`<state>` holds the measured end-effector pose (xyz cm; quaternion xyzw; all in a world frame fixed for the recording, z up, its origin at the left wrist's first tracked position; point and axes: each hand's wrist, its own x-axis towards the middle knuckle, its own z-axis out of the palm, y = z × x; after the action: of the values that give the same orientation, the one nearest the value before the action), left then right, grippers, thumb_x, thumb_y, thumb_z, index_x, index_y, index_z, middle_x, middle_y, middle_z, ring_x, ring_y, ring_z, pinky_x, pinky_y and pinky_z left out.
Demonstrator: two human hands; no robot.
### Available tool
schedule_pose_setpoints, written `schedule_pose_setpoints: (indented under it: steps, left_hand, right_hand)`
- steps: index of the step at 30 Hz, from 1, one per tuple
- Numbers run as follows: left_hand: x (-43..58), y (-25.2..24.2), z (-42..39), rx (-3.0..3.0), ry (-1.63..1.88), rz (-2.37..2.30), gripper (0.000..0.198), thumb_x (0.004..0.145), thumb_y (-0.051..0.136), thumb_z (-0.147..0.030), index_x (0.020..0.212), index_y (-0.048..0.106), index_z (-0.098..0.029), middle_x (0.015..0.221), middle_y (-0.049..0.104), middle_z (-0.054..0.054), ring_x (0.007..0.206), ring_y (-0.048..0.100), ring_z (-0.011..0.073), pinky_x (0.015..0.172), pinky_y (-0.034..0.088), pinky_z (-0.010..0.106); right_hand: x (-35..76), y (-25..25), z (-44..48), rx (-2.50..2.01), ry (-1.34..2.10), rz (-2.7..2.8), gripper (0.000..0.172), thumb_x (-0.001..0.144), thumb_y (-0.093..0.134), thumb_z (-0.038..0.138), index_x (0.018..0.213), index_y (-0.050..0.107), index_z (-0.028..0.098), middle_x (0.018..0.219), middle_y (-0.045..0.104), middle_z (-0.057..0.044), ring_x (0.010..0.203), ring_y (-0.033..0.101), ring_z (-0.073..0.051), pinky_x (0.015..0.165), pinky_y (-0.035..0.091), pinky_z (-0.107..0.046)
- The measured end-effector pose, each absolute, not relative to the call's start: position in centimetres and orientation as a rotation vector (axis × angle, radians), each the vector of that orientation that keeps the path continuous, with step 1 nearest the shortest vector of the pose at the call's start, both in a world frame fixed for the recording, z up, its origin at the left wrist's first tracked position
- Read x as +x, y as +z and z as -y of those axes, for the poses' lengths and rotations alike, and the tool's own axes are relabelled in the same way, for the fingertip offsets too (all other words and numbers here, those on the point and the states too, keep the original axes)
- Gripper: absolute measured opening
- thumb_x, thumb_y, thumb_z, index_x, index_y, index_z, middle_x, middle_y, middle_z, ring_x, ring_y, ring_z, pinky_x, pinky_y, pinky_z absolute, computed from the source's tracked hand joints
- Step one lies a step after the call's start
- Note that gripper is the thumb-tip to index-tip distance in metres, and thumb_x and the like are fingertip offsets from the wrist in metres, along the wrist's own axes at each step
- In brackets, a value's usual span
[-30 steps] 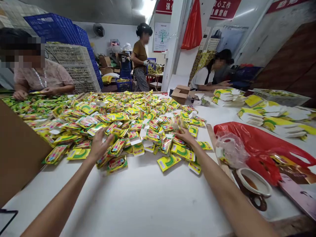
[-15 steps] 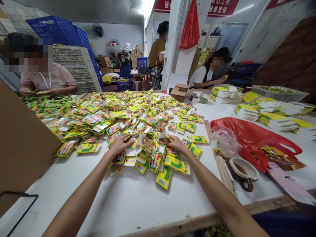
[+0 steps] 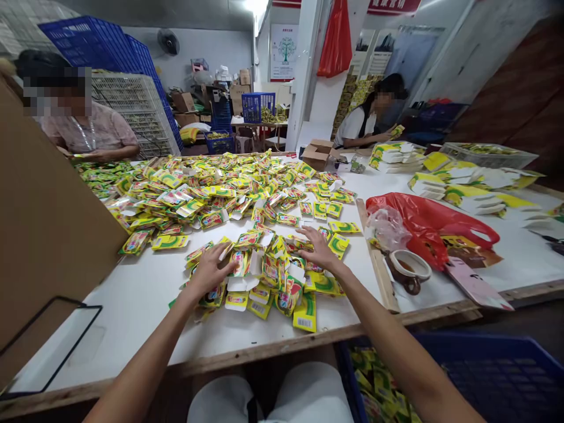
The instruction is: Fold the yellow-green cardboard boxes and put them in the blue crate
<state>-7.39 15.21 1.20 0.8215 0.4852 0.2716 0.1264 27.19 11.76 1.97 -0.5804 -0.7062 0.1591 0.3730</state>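
Observation:
Small yellow-green printed card boxes (image 3: 268, 267), some with white flaps standing open, lie in a loose heap on the white table between my hands. My left hand (image 3: 212, 270) rests against the heap's left side, fingers spread and touching boxes. On the right side, my right hand (image 3: 318, 249) is spread with its fingers over the boxes there. Neither hand grips a single box. Behind this heap spreads a larger pile of the same boxes (image 3: 198, 194), with a strip of white tabletop partly showing between the two.
A cardboard sheet (image 3: 53, 223) stands at left, near a black wire frame (image 3: 94, 329). Right of a wooden strip (image 3: 374, 258) are a red plastic bag (image 3: 405, 217), a brown cup (image 3: 408, 271) and a pink phone (image 3: 478, 282). Below right is a blue crate (image 3: 497, 358). Two co-workers sit across.
Both hands have drawn the near heap towards me, opening a gap from the larger pile. The view has tilted down, showing my lap and the blue crate. The standing person is out of sight.

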Motion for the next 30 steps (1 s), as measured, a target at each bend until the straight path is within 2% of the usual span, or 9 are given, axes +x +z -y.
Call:
schedule_pose_setpoints:
  steps: [3, 7, 10, 14, 17, 20, 23, 26, 30]
  left_hand:
    - [-7.2, 1.7, -13.4, 2.299, 1.042, -1.526, 0.051, 0.082, 0.052, -0.048, 0.126, 0.049, -0.021, 0.129, 0.054, 0.011, 0.124, 0.044, 0.0288, 0.106, 0.028, 0.051]
    - [-6.0, 2.4, -9.6, 2.125, 1.319, -1.527, 0.043, 0.083, 0.054, -0.038, 0.122, 0.049, -0.020, 0.124, 0.054, 0.011, 0.120, 0.048, 0.0255, 0.102, 0.037, 0.042]
    - [-5.2, 2.3, -6.5, 2.020, 1.359, -1.484, 0.042, 0.084, 0.054, -0.032, 0.123, 0.046, -0.021, 0.125, 0.053, 0.009, 0.120, 0.048, 0.0246, 0.102, 0.037, 0.041]
    - [-4.7, 1.2, -3.1, 1.862, 1.370, -1.523, 0.035, 0.085, 0.052, -0.030, 0.119, 0.049, -0.022, 0.121, 0.055, 0.009, 0.118, 0.049, 0.0252, 0.101, 0.038, 0.042]
    - [-4.2, 0.2, -1.0, 1.689, 1.428, -1.455, 0.030, 0.088, 0.048, -0.029, 0.117, 0.048, -0.022, 0.121, 0.054, 0.009, 0.118, 0.049, 0.0237, 0.103, 0.036, 0.042]
    - [-3.3, -0.7, 0.4, 1.524, 1.433, -1.258, 0.036, 0.086, 0.052, -0.030, 0.120, 0.041, -0.024, 0.119, 0.056, 0.010, 0.111, 0.055, 0.0213, 0.096, 0.044, 0.039]
    - [-2.7, -1.5, 1.1, 1.486, 1.288, -1.139, 0.040, 0.085, 0.055, -0.031, 0.120, 0.038, -0.024, 0.107, 0.062, 0.008, 0.098, 0.062, 0.0194, 0.083, 0.052, 0.034]
    - [-2.8, -2.0, 1.2, 1.488, 1.174, -1.101, 0.040, 0.086, 0.053, -0.032, 0.123, 0.039, -0.024, 0.101, 0.065, 0.006, 0.093, 0.065, 0.0183, 0.080, 0.053, 0.032]
    - [-3.4, -1.8, 0.7, 1.516, 1.096, -1.061, 0.042, 0.086, 0.053, -0.032, 0.126, 0.041, -0.024, 0.100, 0.064, 0.005, 0.090, 0.065, 0.0176, 0.078, 0.052, 0.030]
  right_hand:
    - [24.1, 3.8, -8.2, -1.352, 0.265, 1.794, 0.044, 0.080, 0.060, 0.028, 0.123, 0.052, 0.025, 0.131, 0.051, -0.008, 0.125, 0.043, -0.026, 0.105, 0.027, -0.046]
    - [18.7, 3.4, -5.2, -1.256, 0.447, 1.934, 0.064, 0.077, 0.066, 0.035, 0.134, 0.037, 0.026, 0.123, 0.058, -0.008, 0.119, 0.048, -0.025, 0.106, 0.023, -0.046]
    - [16.4, 2.2, -4.5, -1.313, 0.464, 1.925, 0.067, 0.074, 0.070, 0.035, 0.132, 0.039, 0.024, 0.111, 0.062, -0.007, 0.110, 0.053, -0.025, 0.104, 0.021, -0.048]
    - [15.2, 1.7, -3.4, -1.371, 0.423, 1.922, 0.030, 0.072, 0.072, 0.031, 0.099, 0.062, 0.022, 0.091, 0.060, -0.005, 0.094, 0.053, -0.025, 0.087, 0.036, -0.041]
    - [14.4, 1.7, -1.7, -1.322, 0.521, 1.816, 0.012, 0.077, 0.067, 0.028, 0.084, 0.061, 0.020, 0.083, 0.059, -0.003, 0.082, 0.054, -0.022, 0.074, 0.041, -0.033]
    - [13.4, 0.9, 0.4, -1.284, 0.665, 1.671, 0.010, 0.082, 0.061, 0.027, 0.088, 0.059, 0.020, 0.083, 0.061, -0.004, 0.076, 0.056, -0.020, 0.068, 0.044, -0.030]
    - [12.7, -0.5, 2.0, -1.258, 0.783, 1.597, 0.017, 0.083, 0.058, 0.022, 0.100, 0.056, 0.022, 0.090, 0.064, -0.004, 0.082, 0.059, -0.020, 0.073, 0.047, -0.031]
    - [12.8, -1.6, 2.9, -1.257, 0.807, 1.449, 0.034, 0.083, 0.057, 0.017, 0.114, 0.048, 0.024, 0.098, 0.064, -0.004, 0.088, 0.061, -0.019, 0.078, 0.049, -0.032]
    - [13.4, -1.9, 2.6, -1.194, 0.790, 1.488, 0.032, 0.084, 0.054, 0.016, 0.115, 0.051, 0.025, 0.108, 0.062, -0.005, 0.099, 0.060, -0.019, 0.086, 0.047, -0.031]
